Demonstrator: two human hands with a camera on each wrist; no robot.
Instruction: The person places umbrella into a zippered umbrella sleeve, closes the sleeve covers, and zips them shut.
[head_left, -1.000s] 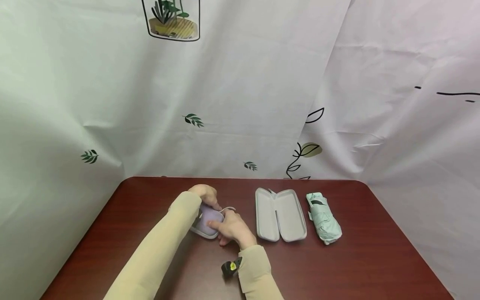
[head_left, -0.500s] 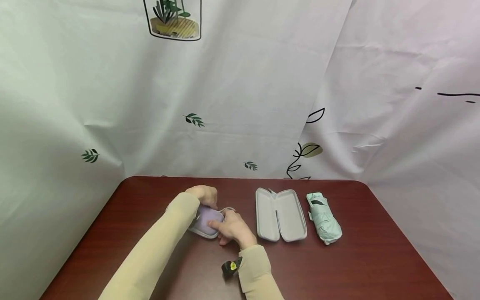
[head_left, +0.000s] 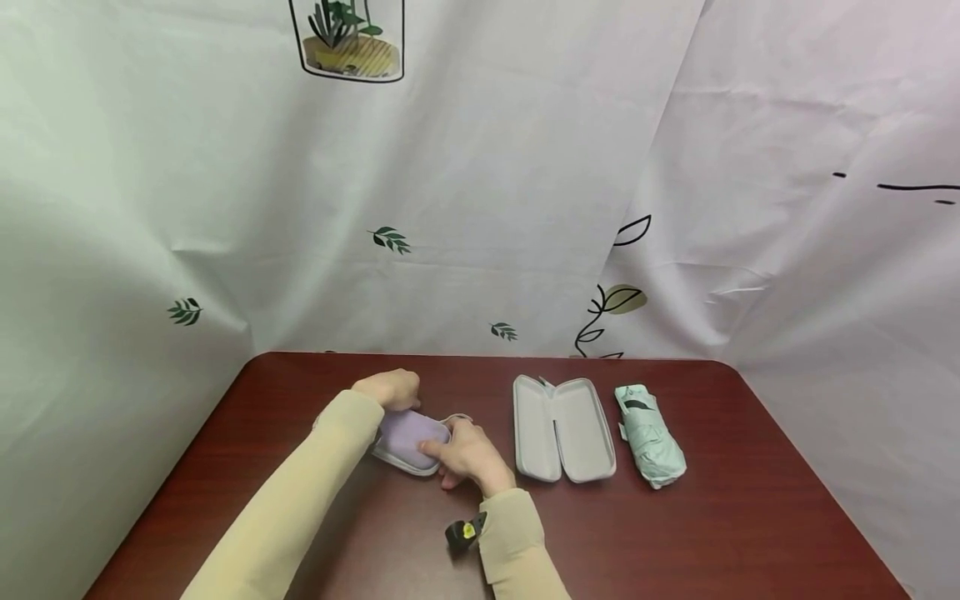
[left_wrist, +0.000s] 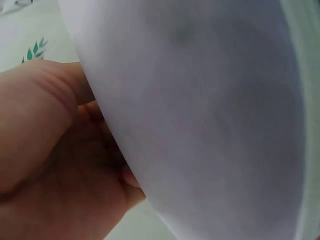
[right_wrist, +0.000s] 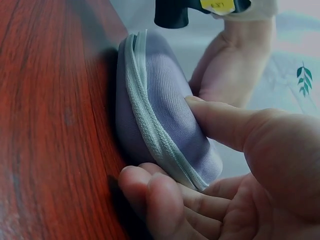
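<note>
Toward the table's [head_left: 675, 533] far edge, the purple case [head_left: 408, 435] stretches leftward from the right hand [head_left: 471, 457] pinching it, left hand [head_left: 389, 390] beyond, grip hidden.

In the right wrist view, at approx. 1 o'clock, a small flat yellow sticker [right_wrist: 220, 6] is on a black hard-shelled gadget [right_wrist: 171, 14] worn on the left wrist [right_wrist: 245, 32]. It has dark letters/nos., prob. "E37", but they're small & blurry, so can't say for sure. In the head view, at abt. 6 o'clock, a tiny yellow patch [head_left: 469, 530] is on the black boxy gadget [head_left: 458, 537] by the right cream cloth cuff [head_left: 512, 527]; too small to read. At abt. 4 o'clock, a dark mark [head_left: 637, 404] is on the long pale-green cloth bundle [head_left: 655, 446]; can't tell if it's words.
</note>
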